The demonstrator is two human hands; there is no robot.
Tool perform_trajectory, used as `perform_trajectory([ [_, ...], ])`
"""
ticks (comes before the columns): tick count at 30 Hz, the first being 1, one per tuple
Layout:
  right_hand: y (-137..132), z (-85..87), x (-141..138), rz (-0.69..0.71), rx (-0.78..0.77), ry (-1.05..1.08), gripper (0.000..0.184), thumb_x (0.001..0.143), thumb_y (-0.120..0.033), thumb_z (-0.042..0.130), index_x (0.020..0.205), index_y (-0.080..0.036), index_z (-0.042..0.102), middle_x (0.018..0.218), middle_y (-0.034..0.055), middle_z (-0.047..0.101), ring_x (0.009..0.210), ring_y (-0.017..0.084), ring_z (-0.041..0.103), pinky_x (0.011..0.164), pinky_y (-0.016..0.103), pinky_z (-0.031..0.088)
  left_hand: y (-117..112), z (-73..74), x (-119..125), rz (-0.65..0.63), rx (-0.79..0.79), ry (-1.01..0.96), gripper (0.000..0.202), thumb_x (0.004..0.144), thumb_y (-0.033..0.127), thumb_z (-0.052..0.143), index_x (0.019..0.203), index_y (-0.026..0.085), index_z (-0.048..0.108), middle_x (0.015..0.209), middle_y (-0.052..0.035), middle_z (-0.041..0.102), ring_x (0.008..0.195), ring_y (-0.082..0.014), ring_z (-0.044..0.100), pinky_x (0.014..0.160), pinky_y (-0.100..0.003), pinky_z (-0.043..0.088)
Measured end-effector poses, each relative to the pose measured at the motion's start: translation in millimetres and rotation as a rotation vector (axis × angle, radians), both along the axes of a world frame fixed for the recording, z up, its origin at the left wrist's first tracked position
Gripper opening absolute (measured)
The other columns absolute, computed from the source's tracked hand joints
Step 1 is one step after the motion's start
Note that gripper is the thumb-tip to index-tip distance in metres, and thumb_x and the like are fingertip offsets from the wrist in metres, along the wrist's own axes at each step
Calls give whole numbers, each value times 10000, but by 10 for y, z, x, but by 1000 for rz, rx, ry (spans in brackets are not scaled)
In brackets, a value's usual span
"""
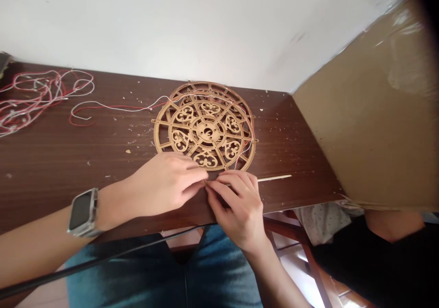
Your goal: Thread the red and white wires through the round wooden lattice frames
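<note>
My left hand (164, 184) and my right hand (235, 209) meet at the table's front edge, their fingertips pinching the end of a thin wooden stick (274, 178). The stick runs out to the right, lying nearly level. Just beyond my fingers lies a laser-cut wooden wheel (206, 159) with ornate scrollwork between its spokes, flat on the dark wooden table (68, 170). A second ring of the same pale wood sits under or behind it, partly hidden. A thin white and red wire (120, 108) leads into the wheel.
A tangle of red and white wires (34, 99) lies at the table's left end, among scattered wood crumbs. A large cardboard sheet (370, 106) leans in at the right, beside a person in dark clothes (373, 257). A black cable (85, 264) crosses my jeans below the table.
</note>
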State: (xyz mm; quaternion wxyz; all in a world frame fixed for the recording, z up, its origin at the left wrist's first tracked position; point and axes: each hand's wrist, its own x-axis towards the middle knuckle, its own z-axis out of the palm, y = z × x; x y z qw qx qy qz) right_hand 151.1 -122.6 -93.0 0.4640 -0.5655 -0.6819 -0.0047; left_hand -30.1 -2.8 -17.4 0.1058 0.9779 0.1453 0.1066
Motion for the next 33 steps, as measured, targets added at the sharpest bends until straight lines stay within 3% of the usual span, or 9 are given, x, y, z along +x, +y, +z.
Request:
perform_trajectory([
  [10, -37, 43, 74, 67, -49, 63, 98, 1015, -89, 714, 1085, -136, 764, 1066, 81, 683, 1041, 161, 673, 953, 341, 560, 69, 40, -37, -46, -51, -54, 98, 1013, 137, 707, 977, 170, 791, 897, -17, 771, 807, -211, 676, 746, -370, 497],
  [13, -46, 97, 228, 93, -46, 103, 167, 998, -58, 712, 1138, -131, 766, 1143, 99, 680, 1085, 164, 678, 961, 326, 602, 77, 51, -42, -44, -41, -39, 60, 998, 155, 735, 984, 163, 793, 899, -27, 755, 819, -226, 665, 757, -380, 490],
  [17, 8, 125, 560, 90, -35, 44, 252, 1004, -14, 658, 1178, -159, 767, 1198, 87, 696, 1147, 188, 661, 1017, 391, 599, 75, 37, -45, -57, -25, -21, 54, 1004, 188, 750, 1022, 157, 790, 951, -44, 758, 872, -243, 668, 820, -395, 486],
  [21, 88, 114, 793, 215, -137, -95, 272, 1048, -72, 640, 1261, -194, 759, 1326, 71, 697, 1270, 241, 600, 1081, 483, 571, 97, 7, -41, -76, 6, -27, 86, 1041, 199, 712, 1033, 153, 784, 966, -49, 760, 894, -242, 651, 854, -401, 472],
  [28, 108, 106, 829, 273, -150, -92, 210, 1065, -109, 658, 1227, -188, 765, 1335, 70, 698, 1236, 202, 631, 1064, 448, 575, 134, -13, -38, -94, 16, -33, 142, 1083, 227, 659, 1020, 170, 773, 948, -35, 769, 893, -235, 628, 876, -403, 449],
  [33, 47, 60, 862, 275, -93, -119, 268, 1049, -90, 666, 1285, -188, 746, 1364, 74, 693, 1283, 188, 663, 1103, 429, 578, 132, -16, -41, -87, 19, -41, 145, 1088, 231, 656, 1022, 172, 772, 933, -28, 770, 871, -226, 621, 893, -417, 428],
])
